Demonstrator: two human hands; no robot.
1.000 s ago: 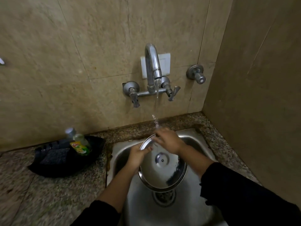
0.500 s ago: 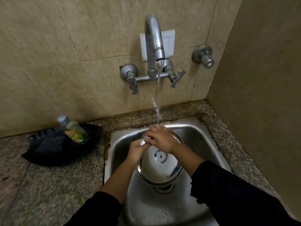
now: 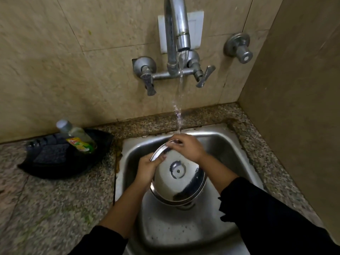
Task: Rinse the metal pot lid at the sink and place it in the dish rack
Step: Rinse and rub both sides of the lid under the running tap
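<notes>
One metal pot lid (image 3: 176,179), tilted in the sink (image 3: 230,144), far edge raised toward 12 o'clock, near edge low over the drain at 6 o'clock. Underside turned up, a small round fitting at centre, a dark reflection across the lower right. Held between both hands. Left hand (image 3: 147,167) at the lid's 9 o'clock, fingers curled around the rim, thumb lying over the edge. Right hand (image 3: 186,147) at the lid's 12 o'clock, closed over the top of the rim, fingers pressed on the metal, forearm crossing from 4 o'clock. Black sleeves pushed back on both arms. Directly above the right hand, a thin stream of water (image 3: 179,107) falling from the wall tap (image 3: 176,30) and striking at the knuckles. Out at the sink's 9 o'clock, on the speckled stone counter (image 3: 46,208), a black tray (image 3: 60,162) with a dish soap bottle (image 3: 79,138) lying tilted in it, beside a dark scrub pad (image 3: 51,153).
</notes>
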